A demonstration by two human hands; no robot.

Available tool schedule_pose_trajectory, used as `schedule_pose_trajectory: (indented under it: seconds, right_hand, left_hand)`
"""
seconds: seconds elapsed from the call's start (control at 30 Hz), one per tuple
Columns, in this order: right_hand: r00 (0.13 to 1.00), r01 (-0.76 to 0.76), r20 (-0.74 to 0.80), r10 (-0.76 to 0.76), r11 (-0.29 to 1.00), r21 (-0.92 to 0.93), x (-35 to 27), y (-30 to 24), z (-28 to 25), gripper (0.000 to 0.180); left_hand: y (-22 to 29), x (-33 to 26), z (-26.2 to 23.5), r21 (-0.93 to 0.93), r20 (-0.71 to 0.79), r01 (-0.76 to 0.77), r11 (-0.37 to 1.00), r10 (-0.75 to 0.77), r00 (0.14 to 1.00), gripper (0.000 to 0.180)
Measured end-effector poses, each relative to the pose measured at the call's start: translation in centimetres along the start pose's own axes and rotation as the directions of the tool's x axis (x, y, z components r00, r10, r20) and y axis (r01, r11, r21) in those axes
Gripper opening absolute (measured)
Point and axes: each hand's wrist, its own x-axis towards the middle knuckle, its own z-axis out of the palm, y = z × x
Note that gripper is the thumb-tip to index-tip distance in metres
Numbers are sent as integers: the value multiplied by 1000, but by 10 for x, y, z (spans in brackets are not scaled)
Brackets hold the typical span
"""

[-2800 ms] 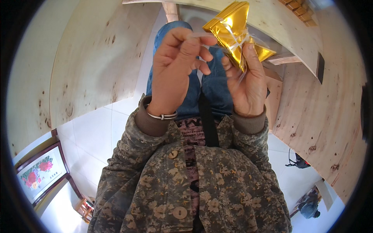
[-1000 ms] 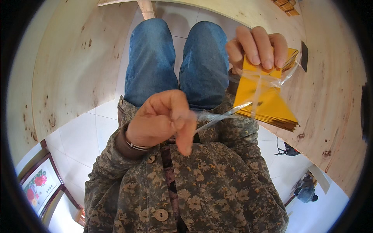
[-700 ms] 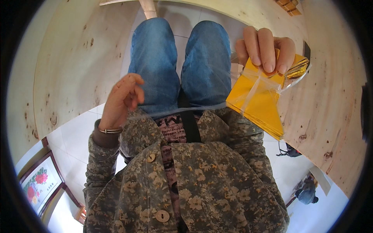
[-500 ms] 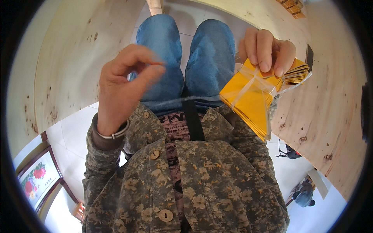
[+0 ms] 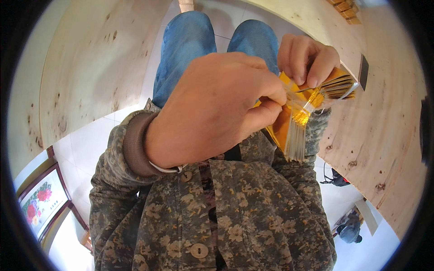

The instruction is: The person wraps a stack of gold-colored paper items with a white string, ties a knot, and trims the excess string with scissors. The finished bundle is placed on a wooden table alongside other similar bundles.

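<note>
My right hand [image 5: 309, 61] grips a bundle of folded golden-yellow paper [image 5: 281, 130] from above, its fingers curled over the top. The sheets' thin edges fan out at the right and below. A clear plastic strip [image 5: 312, 107] runs around the bundle's middle, where the paper narrows and shiny gold shows. My left hand [image 5: 217, 106] reaches across my lap to the bundle's left side. Its thumb and forefinger are pinched together on the strip; the back of this hand covers part of the bundle.
Pale wooden boards [image 5: 90, 67] rise at the left, and another wooden surface [image 5: 361, 149] lies at the right. Brown bundles [image 5: 346, 11] sit at the far right. My knees [image 5: 190, 38] are under my hands. A person [image 5: 350, 229] is in the distance, lower right.
My left hand has moved right, from above my lap to the bundle. The bundle has turned in my right hand, and its shiny gold middle now shows.
</note>
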Motion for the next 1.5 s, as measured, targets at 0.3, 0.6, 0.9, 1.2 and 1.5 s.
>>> schedule_pose_trajectory:
  seconds: [0.3,0.6,0.9,1.2,1.5]
  right_hand:
    - [999,-11,47,12,1000,-12,-1,3,2,32]
    - [992,-63,108,63,998,-4,-4,12,-4,44]
    - [987,-149,71,143,984,102,-6,15,-3,49]
    - [872,-489,-33,488,870,-66,-6,1,2,49]
    - [646,-709,-388,657,705,13,-25,5,9,36]
  left_hand:
    - [-11,1,14,-56,37,34,998,-32,999,9]
    - [-9,-7,-1,-282,181,304,910,-261,948,5]
    - [-23,-2,-7,-562,383,510,651,-342,858,15]
    - [-46,4,-25,-271,408,445,853,-317,856,24]
    - [-22,15,-64,-451,259,302,840,-200,945,26]
